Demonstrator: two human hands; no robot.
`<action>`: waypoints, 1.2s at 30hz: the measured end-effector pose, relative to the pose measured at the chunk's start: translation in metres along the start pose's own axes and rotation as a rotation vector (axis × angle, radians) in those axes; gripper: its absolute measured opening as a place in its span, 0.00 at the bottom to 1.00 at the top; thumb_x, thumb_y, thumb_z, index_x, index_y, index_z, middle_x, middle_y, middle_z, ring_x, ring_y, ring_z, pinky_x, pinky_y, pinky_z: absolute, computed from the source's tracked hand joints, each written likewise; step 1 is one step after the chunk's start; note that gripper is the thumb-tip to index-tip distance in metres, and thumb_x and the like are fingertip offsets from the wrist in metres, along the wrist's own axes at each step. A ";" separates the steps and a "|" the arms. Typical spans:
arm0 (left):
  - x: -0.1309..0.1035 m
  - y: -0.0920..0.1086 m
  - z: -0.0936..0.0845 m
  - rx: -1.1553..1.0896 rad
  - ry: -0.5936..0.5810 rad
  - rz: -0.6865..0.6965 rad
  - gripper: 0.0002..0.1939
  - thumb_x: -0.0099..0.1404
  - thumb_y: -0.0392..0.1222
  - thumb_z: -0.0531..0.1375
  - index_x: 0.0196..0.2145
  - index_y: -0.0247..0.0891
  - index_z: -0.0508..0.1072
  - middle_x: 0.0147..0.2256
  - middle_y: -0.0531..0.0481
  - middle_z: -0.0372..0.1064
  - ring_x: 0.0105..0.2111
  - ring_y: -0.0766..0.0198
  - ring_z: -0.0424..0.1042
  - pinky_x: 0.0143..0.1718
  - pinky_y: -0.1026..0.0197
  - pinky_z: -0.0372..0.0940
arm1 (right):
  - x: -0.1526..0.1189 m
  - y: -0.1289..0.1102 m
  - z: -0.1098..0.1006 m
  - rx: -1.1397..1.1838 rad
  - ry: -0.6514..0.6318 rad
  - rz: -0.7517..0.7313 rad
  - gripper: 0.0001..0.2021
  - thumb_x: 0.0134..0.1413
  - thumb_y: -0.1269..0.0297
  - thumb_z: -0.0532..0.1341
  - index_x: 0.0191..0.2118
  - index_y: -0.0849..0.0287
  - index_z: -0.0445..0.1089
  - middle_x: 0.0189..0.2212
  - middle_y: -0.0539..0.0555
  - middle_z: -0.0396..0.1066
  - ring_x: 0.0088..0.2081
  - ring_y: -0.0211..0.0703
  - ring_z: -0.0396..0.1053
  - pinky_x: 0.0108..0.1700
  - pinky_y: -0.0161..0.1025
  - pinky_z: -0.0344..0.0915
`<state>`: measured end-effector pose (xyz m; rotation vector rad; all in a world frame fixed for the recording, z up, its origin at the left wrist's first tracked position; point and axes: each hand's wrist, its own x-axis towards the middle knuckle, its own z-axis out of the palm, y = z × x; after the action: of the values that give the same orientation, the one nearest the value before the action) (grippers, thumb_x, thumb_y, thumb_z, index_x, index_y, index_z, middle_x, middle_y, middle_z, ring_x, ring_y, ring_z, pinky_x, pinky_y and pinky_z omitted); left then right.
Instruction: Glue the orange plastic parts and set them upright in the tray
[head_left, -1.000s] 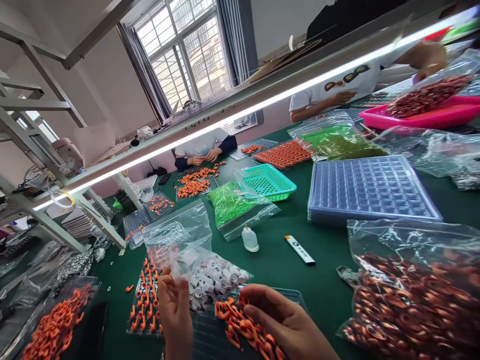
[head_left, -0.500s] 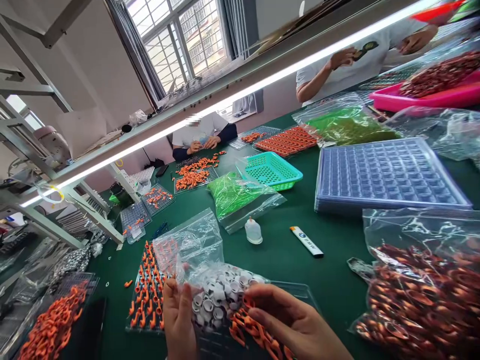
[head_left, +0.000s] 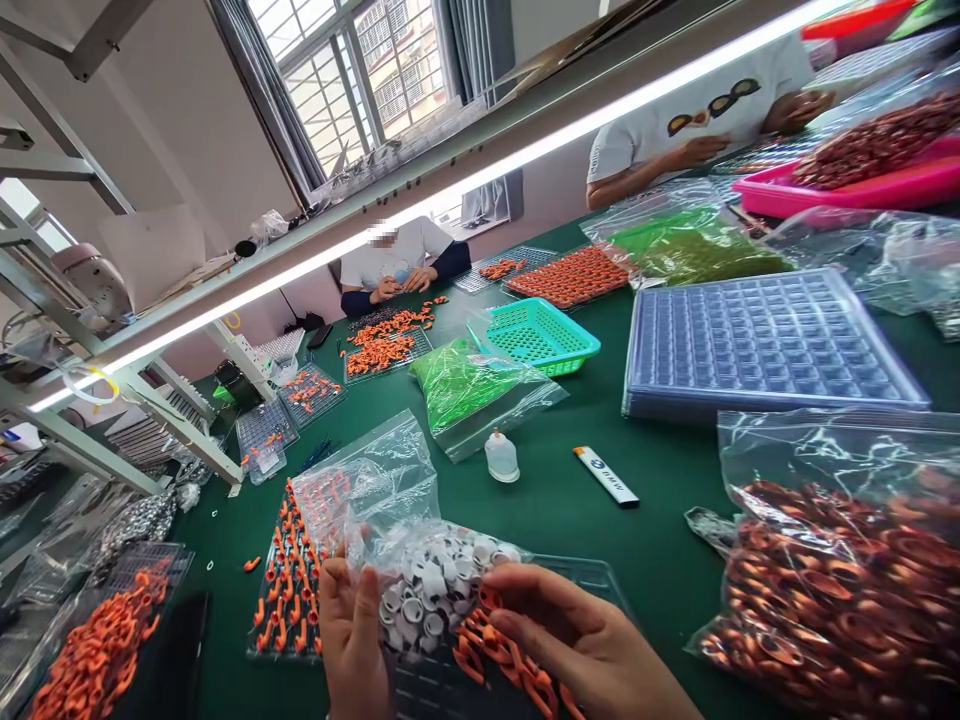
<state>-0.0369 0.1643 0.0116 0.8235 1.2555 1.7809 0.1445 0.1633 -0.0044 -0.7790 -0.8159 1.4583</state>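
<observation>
My right hand [head_left: 577,635] pinches a small orange-red piece with a round opening [head_left: 489,598] between thumb and forefinger. Beneath those fingers lie loose orange hook-shaped plastic pieces [head_left: 517,665] on a clear tray [head_left: 581,575]. My left hand [head_left: 352,630] is upright with its fingers curled toward the thumb; whatever they grip is hidden. Right beside it is a heap of small white ring-like caps [head_left: 431,590], at the mouth of a clear plastic bag [head_left: 401,470]. Behind the left hand stands a tray of orange pieces in rows [head_left: 289,590].
A white dropper bottle [head_left: 502,458] and a white lighter [head_left: 606,477] lie ahead. To the right are stacked clear trays [head_left: 765,345] and a bag of copper-coloured pieces [head_left: 832,600]. A green bag [head_left: 472,385] touches a turquoise basket [head_left: 540,335]. Two people work across the table.
The view has shifted slightly. Both my hands keep nearly the same pose, with the orange-red piece still pinched on the right. The far-right person's hands have lowered.
</observation>
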 end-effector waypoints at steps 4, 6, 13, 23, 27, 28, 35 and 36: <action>-0.002 0.001 0.001 0.041 -0.004 0.017 0.22 0.54 0.54 0.71 0.37 0.43 0.68 0.34 0.49 0.75 0.41 0.54 0.77 0.51 0.51 0.69 | 0.000 -0.001 0.000 0.001 0.002 0.002 0.18 0.39 0.47 0.76 0.33 0.53 0.81 0.32 0.53 0.78 0.35 0.43 0.76 0.39 0.30 0.73; -0.005 0.004 0.004 0.083 -0.008 0.042 0.21 0.55 0.56 0.70 0.34 0.42 0.67 0.35 0.49 0.74 0.41 0.54 0.77 0.50 0.52 0.70 | 0.000 -0.003 0.001 -0.008 0.004 0.008 0.18 0.38 0.47 0.76 0.33 0.53 0.81 0.32 0.52 0.78 0.35 0.43 0.76 0.39 0.29 0.73; -0.014 0.009 0.013 0.184 0.060 0.176 0.22 0.56 0.59 0.68 0.30 0.42 0.63 0.33 0.49 0.71 0.39 0.56 0.75 0.44 0.57 0.70 | -0.001 -0.007 0.002 -0.053 0.020 0.012 0.18 0.37 0.46 0.76 0.32 0.52 0.81 0.33 0.52 0.79 0.35 0.43 0.76 0.39 0.29 0.73; -0.016 0.008 0.015 0.089 0.062 0.176 0.21 0.55 0.57 0.69 0.32 0.42 0.64 0.49 0.45 0.69 0.52 0.52 0.70 0.47 0.59 0.68 | -0.001 -0.005 0.000 -0.128 0.033 -0.005 0.20 0.38 0.43 0.75 0.33 0.53 0.82 0.36 0.55 0.80 0.39 0.50 0.77 0.43 0.35 0.75; -0.016 0.008 0.015 0.116 0.078 0.179 0.23 0.54 0.59 0.69 0.31 0.41 0.63 0.49 0.44 0.70 0.52 0.51 0.71 0.49 0.57 0.68 | -0.001 -0.004 0.000 -0.142 0.032 -0.012 0.21 0.38 0.42 0.74 0.33 0.53 0.82 0.36 0.56 0.80 0.39 0.52 0.77 0.43 0.37 0.76; -0.016 0.008 0.015 0.118 0.084 0.180 0.24 0.54 0.59 0.69 0.31 0.41 0.63 0.48 0.44 0.70 0.51 0.50 0.71 0.49 0.56 0.67 | -0.001 -0.004 0.000 -0.140 0.029 -0.013 0.21 0.38 0.42 0.74 0.33 0.52 0.82 0.36 0.55 0.80 0.39 0.51 0.77 0.43 0.37 0.76; -0.016 0.011 0.015 0.149 0.068 0.180 0.23 0.54 0.59 0.69 0.30 0.41 0.63 0.43 0.47 0.71 0.48 0.53 0.72 0.47 0.58 0.68 | 0.000 -0.004 -0.001 -0.139 0.030 -0.024 0.21 0.38 0.42 0.74 0.33 0.52 0.82 0.36 0.55 0.80 0.39 0.50 0.78 0.43 0.35 0.75; -0.016 0.012 0.015 0.141 0.061 0.174 0.23 0.55 0.59 0.69 0.30 0.41 0.63 0.42 0.47 0.71 0.47 0.54 0.72 0.47 0.58 0.68 | 0.000 -0.004 -0.001 -0.140 0.029 -0.025 0.21 0.38 0.42 0.74 0.33 0.53 0.82 0.36 0.55 0.80 0.39 0.50 0.78 0.43 0.35 0.75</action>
<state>-0.0188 0.1546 0.0265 0.9899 1.3982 1.8831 0.1471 0.1631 -0.0014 -0.8905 -0.9099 1.3756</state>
